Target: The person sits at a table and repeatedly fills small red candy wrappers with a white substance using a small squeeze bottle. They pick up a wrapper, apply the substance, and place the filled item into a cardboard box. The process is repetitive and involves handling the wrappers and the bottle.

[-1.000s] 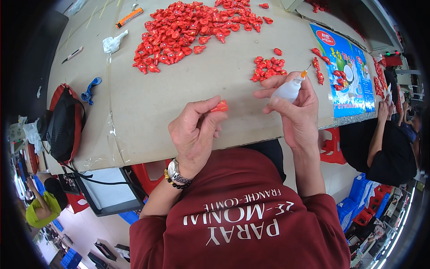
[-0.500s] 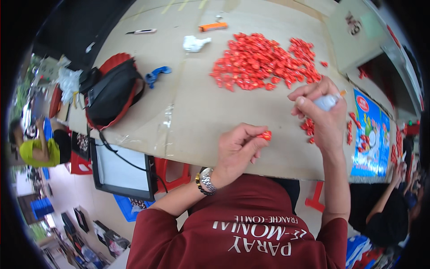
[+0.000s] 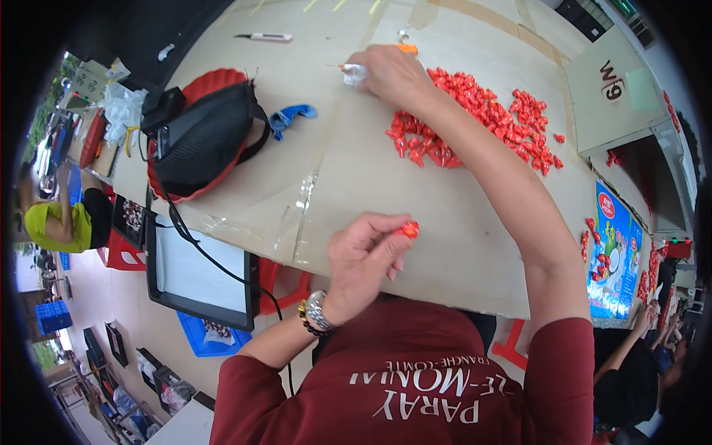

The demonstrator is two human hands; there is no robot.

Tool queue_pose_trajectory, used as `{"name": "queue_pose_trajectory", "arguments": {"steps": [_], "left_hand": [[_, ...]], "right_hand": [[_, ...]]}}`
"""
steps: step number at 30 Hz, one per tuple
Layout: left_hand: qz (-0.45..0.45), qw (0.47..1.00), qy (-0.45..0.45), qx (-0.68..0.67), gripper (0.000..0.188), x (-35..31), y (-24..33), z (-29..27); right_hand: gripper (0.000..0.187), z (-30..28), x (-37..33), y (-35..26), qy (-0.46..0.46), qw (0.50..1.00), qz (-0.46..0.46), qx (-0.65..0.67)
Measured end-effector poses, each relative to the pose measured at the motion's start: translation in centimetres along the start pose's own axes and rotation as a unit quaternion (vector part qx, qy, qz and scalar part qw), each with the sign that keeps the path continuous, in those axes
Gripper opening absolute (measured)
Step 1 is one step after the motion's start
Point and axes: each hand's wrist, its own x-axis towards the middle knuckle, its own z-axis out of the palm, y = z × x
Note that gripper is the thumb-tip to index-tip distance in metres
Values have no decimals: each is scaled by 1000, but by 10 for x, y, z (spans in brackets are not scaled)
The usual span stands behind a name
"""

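My left hand (image 3: 365,256) is closed, pinching a small red-wrapped candy (image 3: 409,229) with yellow marks between thumb and forefinger, above the near part of the table. Far across the table, my right hand (image 3: 395,73) is closed at a crumpled white tissue (image 3: 354,73). A thin needle-like tip (image 3: 334,67) pokes out left of the tissue. The small squeeze bottle seen earlier in that hand is now mostly hidden by the fingers. Under my right forearm and beyond it lies a heap of similar red candies (image 3: 475,100).
Left on the table (image 3: 297,170) are a black bag (image 3: 204,141) on a red scalloped tray, a blue cloth-like scrap (image 3: 291,119) and a craft knife (image 3: 263,37). An orange object (image 3: 407,49) shows behind my right hand. A grey cabinet (image 3: 612,89) and blue printed packaging (image 3: 612,252) stand right.
My right hand has swung from the right side, holding the squeeze bottle, to the tissue at the far middle. The left hand keeps its candy. The whole view has shifted slightly.
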Motion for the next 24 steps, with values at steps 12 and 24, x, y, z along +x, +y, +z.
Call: {"name": "queue_pose_trajectory", "arguments": {"steps": [12,24], "left_hand": [[69,994,55,69,21,7,-1,-18],[109,984,14,143,10,2,-11,-3]], "right_hand": [[24,-99,-117,-73,47,909,217,353],[17,-83,-178,-101,76,952,118,272]]}}
